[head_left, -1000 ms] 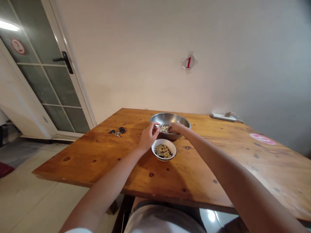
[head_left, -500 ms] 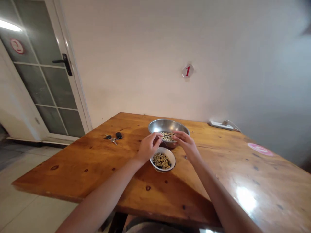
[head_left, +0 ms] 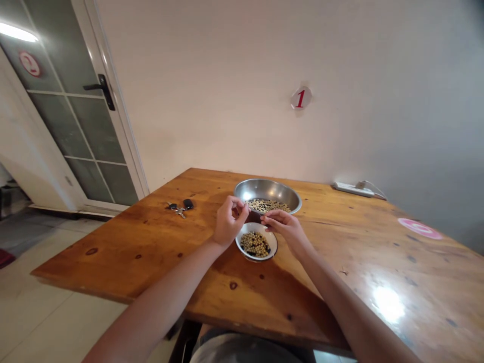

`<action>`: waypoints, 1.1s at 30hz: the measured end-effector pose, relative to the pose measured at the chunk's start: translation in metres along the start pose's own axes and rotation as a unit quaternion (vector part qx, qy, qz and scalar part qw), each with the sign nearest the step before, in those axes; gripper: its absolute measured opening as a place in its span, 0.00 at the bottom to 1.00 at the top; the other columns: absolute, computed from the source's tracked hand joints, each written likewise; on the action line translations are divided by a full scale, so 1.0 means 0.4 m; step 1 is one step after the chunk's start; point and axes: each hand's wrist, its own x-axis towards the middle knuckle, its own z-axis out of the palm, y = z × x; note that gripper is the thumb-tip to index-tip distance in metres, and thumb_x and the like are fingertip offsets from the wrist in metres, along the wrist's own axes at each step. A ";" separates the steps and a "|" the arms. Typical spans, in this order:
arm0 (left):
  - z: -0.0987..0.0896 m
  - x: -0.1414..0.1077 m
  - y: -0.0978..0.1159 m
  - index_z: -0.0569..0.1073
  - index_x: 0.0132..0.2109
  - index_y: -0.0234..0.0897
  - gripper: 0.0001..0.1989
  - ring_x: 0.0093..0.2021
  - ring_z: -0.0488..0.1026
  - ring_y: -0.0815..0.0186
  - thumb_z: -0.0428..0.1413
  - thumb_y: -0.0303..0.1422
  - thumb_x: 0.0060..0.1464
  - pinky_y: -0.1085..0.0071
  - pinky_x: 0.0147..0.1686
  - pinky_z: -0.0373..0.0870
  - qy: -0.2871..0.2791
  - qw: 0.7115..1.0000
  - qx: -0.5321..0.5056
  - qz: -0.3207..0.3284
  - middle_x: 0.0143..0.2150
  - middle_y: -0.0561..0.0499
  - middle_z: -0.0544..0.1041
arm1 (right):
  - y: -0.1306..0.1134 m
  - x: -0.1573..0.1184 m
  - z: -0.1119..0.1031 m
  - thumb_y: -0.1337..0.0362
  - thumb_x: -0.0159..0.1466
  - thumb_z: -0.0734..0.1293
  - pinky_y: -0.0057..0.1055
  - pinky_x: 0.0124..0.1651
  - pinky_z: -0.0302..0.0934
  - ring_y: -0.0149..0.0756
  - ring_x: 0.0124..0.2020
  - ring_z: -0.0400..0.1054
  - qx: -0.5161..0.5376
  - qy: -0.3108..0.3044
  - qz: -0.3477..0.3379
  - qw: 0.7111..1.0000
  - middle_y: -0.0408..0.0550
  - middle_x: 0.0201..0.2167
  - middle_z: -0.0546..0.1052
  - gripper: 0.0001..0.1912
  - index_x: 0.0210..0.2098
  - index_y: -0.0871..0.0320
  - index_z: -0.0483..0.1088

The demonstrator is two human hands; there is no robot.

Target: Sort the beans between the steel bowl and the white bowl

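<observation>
The small bowl (head_left: 270,239) sits on the wooden counter (head_left: 143,239), holding a mix of small round pale and dark pieces (head_left: 255,244). The left hand (head_left: 228,222) is raised at the small bowl's far left edge, thumb and fingers curled towards each other; I cannot tell whether the tips meet or grip anything. The right hand (head_left: 286,228) is at the small bowl's far right edge, palm inward, its fingertips close to the thumb, and I cannot tell whether something is between them. The two hands are apart. Just beyond the small bowl stands a wide metal bowl (head_left: 270,188) with more such pieces in it. Left of the small bowl lie keys (head_left: 180,209); well to its right, a pink sticker (head_left: 419,228)
</observation>
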 end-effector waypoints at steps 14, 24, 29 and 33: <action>0.007 0.002 -0.040 0.59 0.27 0.37 0.08 0.25 0.64 0.73 0.53 0.29 0.49 0.75 0.27 0.63 0.014 0.990 0.077 0.120 0.24 0.56 0.65 | 0.030 0.000 0.006 0.61 0.51 0.69 0.32 0.31 0.64 0.32 0.23 0.68 -0.117 0.008 -0.086 0.989 0.43 0.20 0.72 0.08 0.27 0.58 0.67; 0.008 0.000 -0.034 0.59 0.27 0.36 0.09 0.26 0.63 0.74 0.54 0.26 0.48 0.76 0.27 0.61 -0.004 0.982 0.081 0.173 0.24 0.56 0.63 | 0.035 0.002 -0.002 0.60 0.51 0.69 0.31 0.29 0.64 0.32 0.22 0.68 -0.125 0.007 -0.090 0.988 0.43 0.20 0.73 0.09 0.28 0.58 0.68; 0.008 0.000 -0.035 0.59 0.26 0.36 0.09 0.27 0.63 0.73 0.53 0.26 0.48 0.76 0.28 0.62 -0.013 0.979 0.096 0.182 0.24 0.56 0.64 | 0.035 0.000 -0.002 0.60 0.51 0.69 0.31 0.29 0.64 0.31 0.21 0.68 -0.130 0.007 -0.095 0.987 0.42 0.18 0.72 0.09 0.28 0.58 0.67; 0.006 0.004 -0.036 0.60 0.28 0.36 0.08 0.27 0.64 0.73 0.53 0.25 0.48 0.75 0.28 0.63 -0.002 0.977 0.093 0.190 0.25 0.55 0.64 | 0.036 0.000 -0.001 0.59 0.50 0.69 0.30 0.28 0.64 0.32 0.22 0.69 -0.133 0.009 -0.090 0.987 0.43 0.19 0.72 0.10 0.28 0.58 0.67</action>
